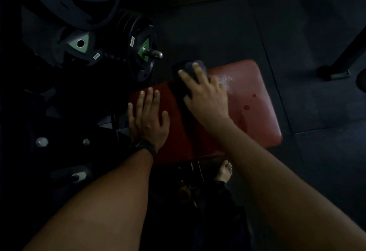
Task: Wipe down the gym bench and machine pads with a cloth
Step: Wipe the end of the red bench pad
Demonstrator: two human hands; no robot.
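Red bench pad (254, 125), dark floor (217, 32); left grip (147, 119) spread, right grip (206, 96) spread atop cloth (189, 66)

Left hand (147, 119) and right hand (206, 94) occupy the left half of the bench pad (255, 123); its right half is open. Weight plates (136, 52) and a projecting steel peg (155, 54) crowd the far-left corner. Floor (217, 28) beyond and to the right is passable; a frame leg (340, 66) stands well right

Red bench pad (247, 119), dark grey cloth (190, 68), black weight plates (136, 52) with green hubs, dark wristband (143, 146)
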